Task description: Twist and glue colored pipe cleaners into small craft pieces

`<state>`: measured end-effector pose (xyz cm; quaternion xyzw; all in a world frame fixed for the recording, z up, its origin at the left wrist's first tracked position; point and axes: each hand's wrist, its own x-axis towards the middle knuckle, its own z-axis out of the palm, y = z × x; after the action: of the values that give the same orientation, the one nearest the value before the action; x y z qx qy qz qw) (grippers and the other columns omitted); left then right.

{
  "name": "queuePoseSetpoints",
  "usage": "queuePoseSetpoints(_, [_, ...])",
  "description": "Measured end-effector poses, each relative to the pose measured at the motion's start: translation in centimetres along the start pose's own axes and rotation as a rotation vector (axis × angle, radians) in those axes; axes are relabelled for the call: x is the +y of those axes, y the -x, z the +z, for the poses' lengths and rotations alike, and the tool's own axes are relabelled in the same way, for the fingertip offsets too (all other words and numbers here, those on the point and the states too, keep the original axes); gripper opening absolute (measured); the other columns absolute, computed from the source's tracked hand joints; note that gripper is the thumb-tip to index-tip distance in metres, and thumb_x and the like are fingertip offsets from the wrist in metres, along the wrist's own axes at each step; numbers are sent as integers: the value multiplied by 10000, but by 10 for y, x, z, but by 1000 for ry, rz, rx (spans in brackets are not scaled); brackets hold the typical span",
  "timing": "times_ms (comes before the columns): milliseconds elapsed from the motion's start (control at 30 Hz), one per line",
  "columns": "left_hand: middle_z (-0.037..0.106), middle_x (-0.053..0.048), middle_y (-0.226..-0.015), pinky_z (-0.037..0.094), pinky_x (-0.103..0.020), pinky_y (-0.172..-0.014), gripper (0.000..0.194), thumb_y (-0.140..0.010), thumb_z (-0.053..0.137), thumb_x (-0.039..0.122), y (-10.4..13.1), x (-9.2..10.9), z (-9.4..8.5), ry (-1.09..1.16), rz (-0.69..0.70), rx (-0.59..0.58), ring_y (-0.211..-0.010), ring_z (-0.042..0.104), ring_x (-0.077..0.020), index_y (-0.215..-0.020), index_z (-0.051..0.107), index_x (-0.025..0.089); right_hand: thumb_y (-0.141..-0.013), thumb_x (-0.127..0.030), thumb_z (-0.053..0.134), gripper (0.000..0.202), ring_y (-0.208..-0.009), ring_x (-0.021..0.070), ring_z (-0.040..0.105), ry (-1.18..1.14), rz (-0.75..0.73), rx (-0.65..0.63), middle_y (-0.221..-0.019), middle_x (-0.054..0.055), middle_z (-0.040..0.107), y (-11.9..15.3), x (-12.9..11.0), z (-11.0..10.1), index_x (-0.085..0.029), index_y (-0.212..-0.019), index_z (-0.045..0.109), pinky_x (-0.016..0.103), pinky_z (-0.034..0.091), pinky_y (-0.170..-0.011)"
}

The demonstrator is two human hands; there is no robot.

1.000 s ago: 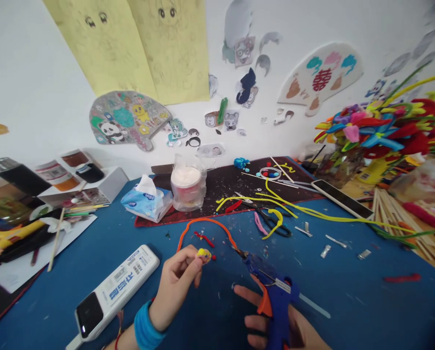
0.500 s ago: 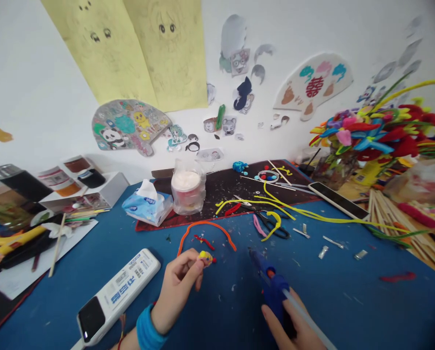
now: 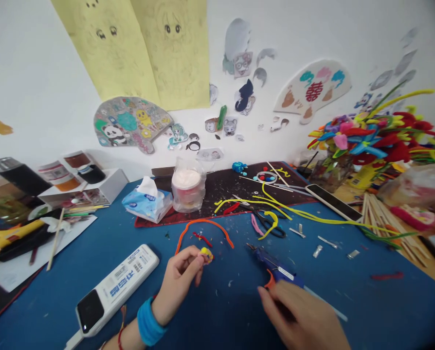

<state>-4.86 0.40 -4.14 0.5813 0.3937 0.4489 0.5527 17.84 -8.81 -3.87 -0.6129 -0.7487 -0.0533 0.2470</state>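
Left hand (image 3: 183, 274): thumb and index finger together, clamped on small yellow piece (image 3: 206, 252), raised near red twisted bit (image 3: 202, 239).
Right hand (image 3: 305, 313): at handle end of blue glue gun (image 3: 276, 265), fingers bent near orange trigger; grip partly hidden, can't tell if clamped.
Small yellow piece: at left fingertips, over blue table mat (image 3: 217, 311), left of glue gun nozzle.
Bagged tub (image 3: 187, 187): clear plastic around it, pale contents at top, beside tissue pack.
Tissue pack (image 3: 148, 204): blue, white tissue sticking out of opening.
Round dish (image 3: 266, 177): red and blue balls inside, on dark mat (image 3: 217, 187).
White box (image 3: 112, 187): open front, small items inside; jars on top.
Glass vase (image 3: 330, 171): fuzzy multicolored flowers (image 3: 371, 138) in it, yellow container (image 3: 362, 177) beside.
Orange pipe cleaner (image 3: 203, 221): arched, beyond left hand.
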Motion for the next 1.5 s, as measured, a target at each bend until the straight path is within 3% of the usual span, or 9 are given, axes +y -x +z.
queuePoseSetpoints(100, [526, 19, -606, 317, -224, -489, 261, -849, 555, 384, -1, 0, 0, 3, -3, 1, -453, 423, -70, -774, 586, 136, -843, -165, 502, 128, -734, 200, 608, -7, -189, -68, -838, 67, 651, -51, -22, 11, -185, -851, 629, 288, 451, -613])
queuePoseSetpoints(200, [503, 32, -584, 324, -227, -503, 258, -852, 551, 386, -2, 2, -1, 16, 12, 24, -451, 423, -72, -780, 585, 140, -825, -68, 512, 213, -842, 216, 585, 21, -420, -178, -951, 92, 641, -84, -32, 36, -133, -1002, 610, 307, 468, -683])
queuePoseSetpoints(367, [470, 38, -538, 316, -228, -508, 264, -860, 543, 386, -4, 3, -3, 43, 3, 44, -451, 403, -77, -764, 574, 142, -836, -48, 502, 144, -790, 199, 573, -4, -548, -324, -831, 61, 618, -88, -33, 62, -134, -862, 614, 281, 457, -628])
queuePoseSetpoints(500, [519, 15, -611, 329, -226, -516, 243, -876, 525, 359, -6, 2, -4, 58, -1, 21, -467, 406, -70, -790, 583, 139, -849, -55, 476, 173, -781, 161, 581, -217, -449, -321, -854, 35, 614, -84, -26, 59, -169, -853, 605, 255, 461, -677])
queuePoseSetpoints(733, [542, -15, -730, 359, -216, -461, 259, -857, 543, 360, -7, 5, 0, 105, -14, -80, -467, 449, -67, -748, 601, 132, -830, -152, 527, 125, -805, 124, 619, -959, 33, -77, -893, 13, 652, -94, -24, 32, -201, -923, 595, 239, 498, -763])
queuePoseSetpoints(867, [543, -19, -746, 361, -212, -456, 258, -865, 534, 350, -6, 4, 1, 115, -46, -92, -473, 463, -68, -754, 607, 129, -820, -200, 555, 86, -830, 138, 630, -1158, 142, -33, -904, 35, 647, -91, -25, 27, -188, -900, 588, 256, 518, -776])
queuePoseSetpoints(1033, [545, -9, -707, 355, -203, -451, 262, -846, 564, 357, -6, 4, 4, 109, -91, -94, -459, 455, -60, -723, 596, 128, -813, -193, 571, 90, -810, 130, 640, -1232, 172, -64, -899, 23, 657, -87, -29, 28, -195, -903, 580, 250, 523, -763])
queuePoseSetpoints(1267, [544, -3, -682, 356, -198, -461, 265, -835, 579, 352, -5, 9, 6, 89, -100, -113, -460, 448, -54, -705, 606, 123, -774, -159, 613, 93, -839, 146, 622, -1091, 147, 20, -867, 20, 666, -89, -29, 28, -200, -858, 615, 270, 493, -784])
queuePoseSetpoints(1500, [540, 1, -686, 359, -198, -474, 258, -845, 568, 339, -4, 8, 5, 65, -104, -121, -474, 447, -53, -712, 603, 121, -768, -176, 639, 89, -818, 139, 642, -1074, 140, 15, -847, 4, 681, -88, -30, 30, -210, -846, 612, 259, 499, -768])
